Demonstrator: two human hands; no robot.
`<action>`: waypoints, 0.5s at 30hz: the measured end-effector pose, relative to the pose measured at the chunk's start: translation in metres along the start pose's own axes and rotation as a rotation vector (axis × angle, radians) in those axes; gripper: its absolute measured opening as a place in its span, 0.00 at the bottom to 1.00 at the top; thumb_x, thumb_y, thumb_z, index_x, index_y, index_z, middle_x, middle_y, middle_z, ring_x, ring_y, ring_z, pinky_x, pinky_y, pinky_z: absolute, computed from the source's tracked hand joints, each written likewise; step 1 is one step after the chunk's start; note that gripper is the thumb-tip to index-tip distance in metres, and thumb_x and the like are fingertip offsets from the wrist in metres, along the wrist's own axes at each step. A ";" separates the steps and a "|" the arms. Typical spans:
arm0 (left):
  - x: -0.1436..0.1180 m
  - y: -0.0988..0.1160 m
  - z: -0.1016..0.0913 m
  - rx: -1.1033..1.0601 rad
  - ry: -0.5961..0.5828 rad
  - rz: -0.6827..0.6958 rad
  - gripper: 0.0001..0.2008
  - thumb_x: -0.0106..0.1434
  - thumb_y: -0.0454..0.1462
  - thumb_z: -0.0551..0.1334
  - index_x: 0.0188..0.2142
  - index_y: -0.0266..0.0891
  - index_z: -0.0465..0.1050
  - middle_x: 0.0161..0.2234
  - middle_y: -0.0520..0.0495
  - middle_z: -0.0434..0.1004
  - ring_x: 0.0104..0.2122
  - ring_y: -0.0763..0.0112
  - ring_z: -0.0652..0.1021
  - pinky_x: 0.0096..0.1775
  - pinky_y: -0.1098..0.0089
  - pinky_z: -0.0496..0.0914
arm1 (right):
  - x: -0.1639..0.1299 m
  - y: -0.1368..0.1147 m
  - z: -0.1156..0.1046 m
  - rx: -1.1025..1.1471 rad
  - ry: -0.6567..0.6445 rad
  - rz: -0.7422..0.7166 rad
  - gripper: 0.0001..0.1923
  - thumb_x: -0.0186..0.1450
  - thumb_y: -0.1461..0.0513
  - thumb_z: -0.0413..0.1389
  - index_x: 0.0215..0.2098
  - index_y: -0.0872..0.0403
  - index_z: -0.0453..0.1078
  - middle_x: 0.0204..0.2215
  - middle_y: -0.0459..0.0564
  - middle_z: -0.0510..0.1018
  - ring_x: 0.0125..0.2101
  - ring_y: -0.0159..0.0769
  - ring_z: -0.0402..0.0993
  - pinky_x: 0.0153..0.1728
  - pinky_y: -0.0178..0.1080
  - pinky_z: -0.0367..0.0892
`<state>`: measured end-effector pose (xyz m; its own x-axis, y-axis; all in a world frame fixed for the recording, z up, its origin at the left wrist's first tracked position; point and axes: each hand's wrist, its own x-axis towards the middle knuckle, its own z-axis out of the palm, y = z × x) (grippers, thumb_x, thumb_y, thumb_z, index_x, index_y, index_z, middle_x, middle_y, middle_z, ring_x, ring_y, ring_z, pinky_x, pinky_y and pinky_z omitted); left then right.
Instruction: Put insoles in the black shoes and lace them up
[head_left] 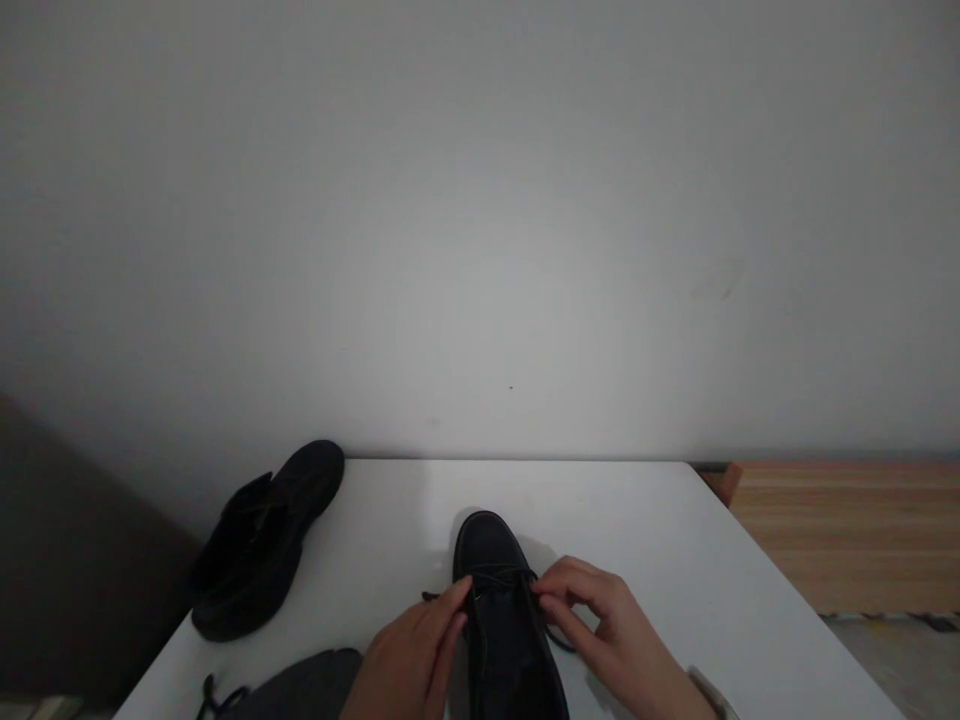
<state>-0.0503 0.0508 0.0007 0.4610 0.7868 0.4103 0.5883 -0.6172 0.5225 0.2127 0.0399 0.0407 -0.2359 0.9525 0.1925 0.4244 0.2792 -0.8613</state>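
A black lace-up shoe (499, 655) stands on the white table (645, 530), its toe toward the wall. My left hand (412, 650) pinches the left edge of its opening near the lacing. On the other side, my right hand (604, 620) has thumb and index finger pressed together at the right eyelet edge, where the dark shoelace (559, 640) comes out and loops down. Whether those fingertips hold only the lace or the shoe's edge too is hard to make out. The shoe's heel lies beyond the bottom of the view.
Another black shoe (300, 500) rests at the table's left edge. A dark grey item (307, 688) with a black cord (217, 695) lies at the lower left, partly cut off. Behind is a pale wall (480, 230); a wooden surface (847, 540) is at right.
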 end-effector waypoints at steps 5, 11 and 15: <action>-0.014 0.017 0.013 -0.040 -0.028 -0.075 0.34 0.69 0.43 0.62 0.71 0.46 0.51 0.57 0.39 0.78 0.51 0.57 0.82 0.50 0.66 0.78 | -0.014 -0.013 0.013 -0.107 0.018 0.019 0.11 0.66 0.57 0.61 0.45 0.52 0.72 0.37 0.52 0.77 0.37 0.43 0.76 0.40 0.42 0.71; -0.011 0.027 0.018 -0.014 0.029 -0.134 0.24 0.70 0.35 0.55 0.65 0.38 0.63 0.53 0.35 0.80 0.50 0.57 0.82 0.50 0.62 0.79 | -0.016 -0.012 0.030 -0.221 0.108 0.063 0.10 0.66 0.64 0.52 0.45 0.53 0.68 0.36 0.54 0.77 0.36 0.45 0.77 0.38 0.46 0.74; -0.013 0.024 0.005 -0.084 0.055 -0.119 0.23 0.68 0.32 0.54 0.62 0.40 0.67 0.54 0.38 0.81 0.50 0.61 0.83 0.51 0.67 0.77 | -0.024 -0.015 0.031 -0.239 0.092 0.071 0.15 0.67 0.63 0.50 0.51 0.54 0.66 0.39 0.56 0.81 0.36 0.45 0.79 0.38 0.45 0.75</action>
<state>-0.0385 0.0257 0.0046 0.3534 0.8544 0.3810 0.5775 -0.5197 0.6297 0.1850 0.0096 0.0347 -0.1227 0.9746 0.1871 0.6337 0.2221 -0.7410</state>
